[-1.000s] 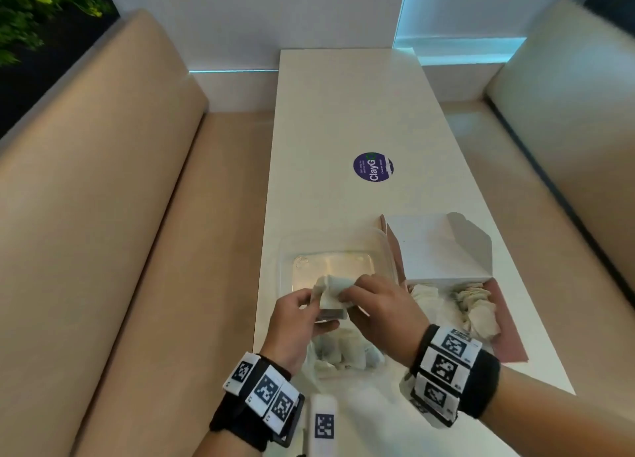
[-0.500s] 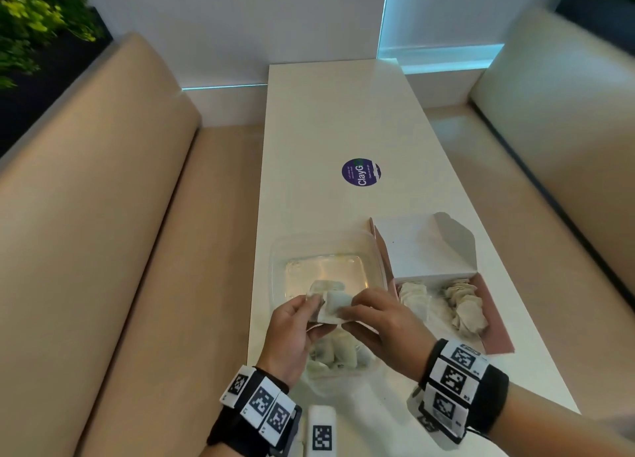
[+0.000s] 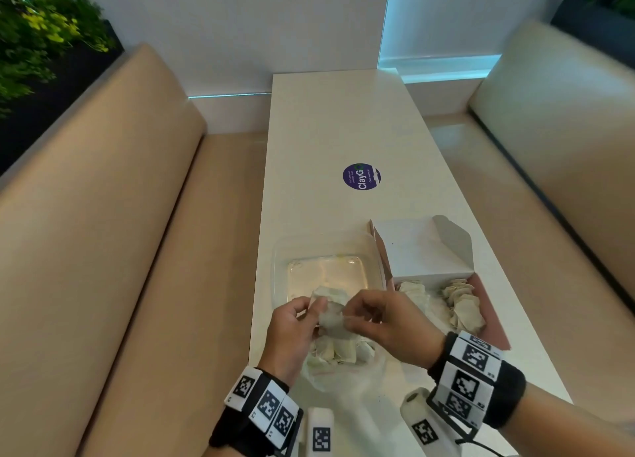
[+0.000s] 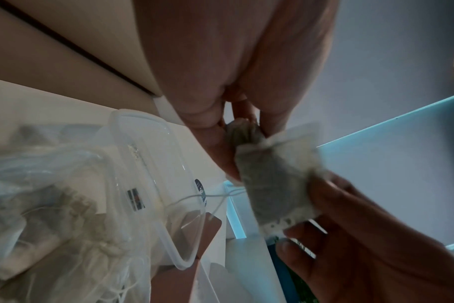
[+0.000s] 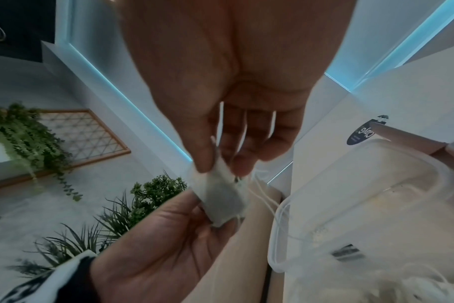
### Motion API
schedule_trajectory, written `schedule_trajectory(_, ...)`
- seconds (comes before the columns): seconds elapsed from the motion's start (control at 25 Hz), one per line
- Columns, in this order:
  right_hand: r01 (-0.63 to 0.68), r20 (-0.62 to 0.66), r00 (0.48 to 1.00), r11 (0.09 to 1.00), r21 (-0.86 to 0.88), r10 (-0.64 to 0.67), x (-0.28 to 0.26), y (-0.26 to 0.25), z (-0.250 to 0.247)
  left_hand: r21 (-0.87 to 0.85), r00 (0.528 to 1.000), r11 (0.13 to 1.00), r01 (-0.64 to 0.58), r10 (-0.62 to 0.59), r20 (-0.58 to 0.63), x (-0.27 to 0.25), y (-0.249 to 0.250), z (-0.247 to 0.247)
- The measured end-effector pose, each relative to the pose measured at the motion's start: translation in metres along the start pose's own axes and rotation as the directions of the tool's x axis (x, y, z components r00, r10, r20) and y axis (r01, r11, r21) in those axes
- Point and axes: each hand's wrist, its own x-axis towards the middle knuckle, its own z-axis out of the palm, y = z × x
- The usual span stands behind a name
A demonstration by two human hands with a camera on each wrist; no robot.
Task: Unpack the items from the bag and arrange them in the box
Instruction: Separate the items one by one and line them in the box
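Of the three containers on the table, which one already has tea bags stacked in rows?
The pink-sided cardboard box at the right, lid flipped up, holds two rows. The clear plastic tub looks nearly empty, and the plastic bag holds a loose heap.

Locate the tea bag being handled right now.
Head view: the tea bag is pinched between left hand and right hand, above the plastic bag, near the clear container.

Clear container left of carton, bag before both

Left hand and right hand meet fingertip to fingertip (both pinching), wrists apart.
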Motion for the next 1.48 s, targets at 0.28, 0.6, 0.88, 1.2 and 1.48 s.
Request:
schedule_trajectory(0.28,-0.114,-0.261,0.956,0.99,0.079,0.131,-0.002,0.001,0.009,-0.172,0.99,0.985,0.029,-0.005,0.141,-0.016,0.001,0.005)
schedule_trajectory(0.6,-0.111,-0.295,0.945,0.986,0.127,0.144,-0.005,0.008,0.009,0.051,0.985,0.987,-0.153,0.148,0.086,-0.012,-0.002,0.008)
schedule_trajectory(0.88,-0.086,-0.297,0.932,0.922,0.378,0.209,-0.007,0.019,0.007,-0.009,0.992,0.993,-0.122,0.122,0.037,-0.007,-0.001,0.004)
schedule_trajectory(1.2,-0.048,-0.282,0.927,0.826,0.561,0.246,-0.006,0.03,-0.001,-0.165,0.992,0.979,-0.119,0.11,-0.065,0.0,-0.005,-0.001)
schedule_trajectory(1.48,-0.085,0.065,0.996,0.889,0.449,0.063,-0.007,0.028,-0.01,-0.226,0.993,0.972,-0.067,0.042,-0.111,0.016,-0.001,-0.006)
